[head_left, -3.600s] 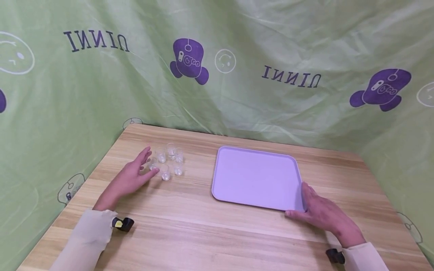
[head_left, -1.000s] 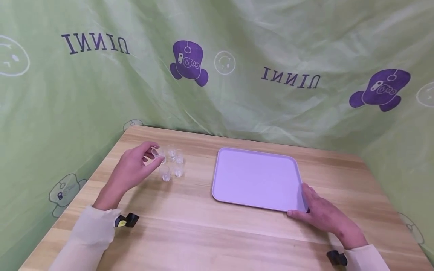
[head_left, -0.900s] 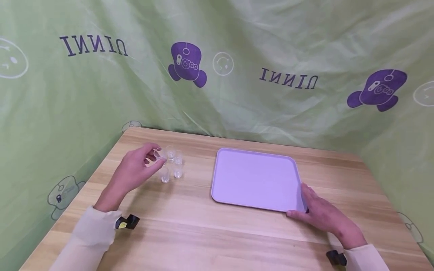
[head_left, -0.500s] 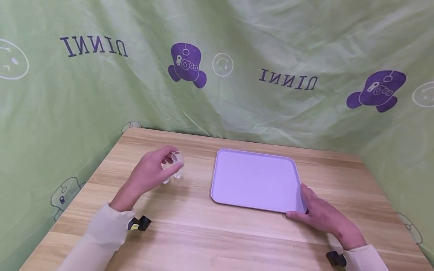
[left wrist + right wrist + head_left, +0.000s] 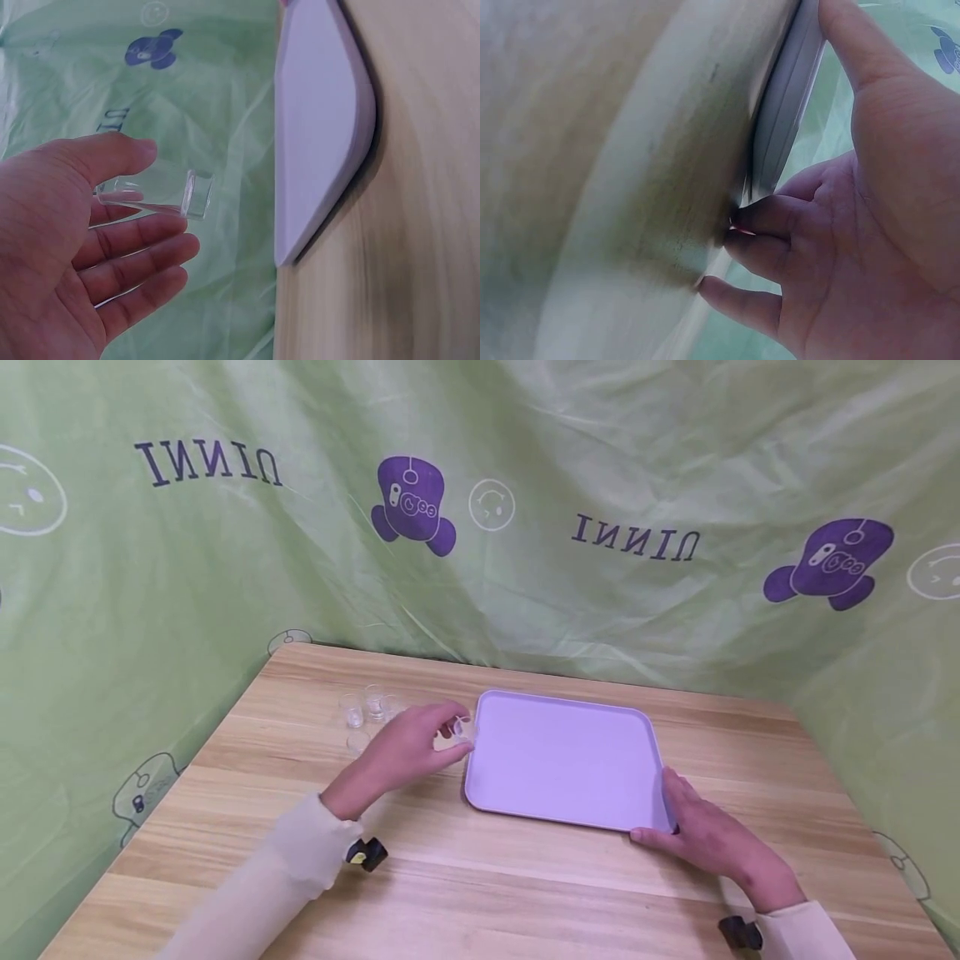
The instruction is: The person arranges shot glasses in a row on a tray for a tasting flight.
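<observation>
My left hand [image 5: 411, 745] pinches a small clear shot glass [image 5: 196, 193] between thumb and fingers. In the left wrist view the glass lies sideways across the picture, its thick base pointing away from the palm. In the head view this hand is beside the left rim of a purple tray [image 5: 566, 760], its fingertips right at that rim. My right hand [image 5: 708, 831] holds the tray's near right corner, with the thumb at the front edge and the fingers along the right side. Seen from the right wrist, several fingertips [image 5: 739, 300] reach down to the tabletop.
Several more shot glasses [image 5: 352, 712] stand grouped on the left of the wooden table [image 5: 480, 885], partly hidden by my left hand. A green printed curtain [image 5: 525, 602] hangs behind the table and along its sides.
My left hand has lifted a shot glass from the group and carried it right to the tray's left rim. The right hand and the tray have stayed in place.
</observation>
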A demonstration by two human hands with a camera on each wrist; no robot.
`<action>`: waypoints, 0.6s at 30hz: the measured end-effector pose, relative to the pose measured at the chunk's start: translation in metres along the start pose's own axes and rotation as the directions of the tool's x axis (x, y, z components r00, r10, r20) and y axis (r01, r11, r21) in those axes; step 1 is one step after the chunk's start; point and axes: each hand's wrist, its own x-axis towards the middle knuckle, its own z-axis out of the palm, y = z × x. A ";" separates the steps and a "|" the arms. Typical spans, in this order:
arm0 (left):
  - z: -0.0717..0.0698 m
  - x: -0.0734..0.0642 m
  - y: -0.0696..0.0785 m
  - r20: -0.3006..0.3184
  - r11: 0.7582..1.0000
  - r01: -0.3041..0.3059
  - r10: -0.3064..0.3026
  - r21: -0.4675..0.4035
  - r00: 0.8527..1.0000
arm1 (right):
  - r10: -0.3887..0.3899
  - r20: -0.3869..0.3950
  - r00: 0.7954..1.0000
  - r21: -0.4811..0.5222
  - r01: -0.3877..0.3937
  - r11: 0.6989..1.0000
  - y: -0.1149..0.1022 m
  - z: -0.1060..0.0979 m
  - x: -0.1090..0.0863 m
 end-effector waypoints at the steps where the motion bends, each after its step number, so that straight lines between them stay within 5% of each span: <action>1: 0.004 0.003 0.002 0.006 1.000 0.003 -0.003 -0.003 1.000 | 0.000 -0.001 1.000 -0.003 0.000 1.000 0.000 0.000 0.000; 18: 0.053 0.033 0.011 0.119 0.997 -0.073 0.075 -0.024 0.990 | -0.011 -0.008 1.000 -0.008 0.011 1.000 -0.001 0.000 0.001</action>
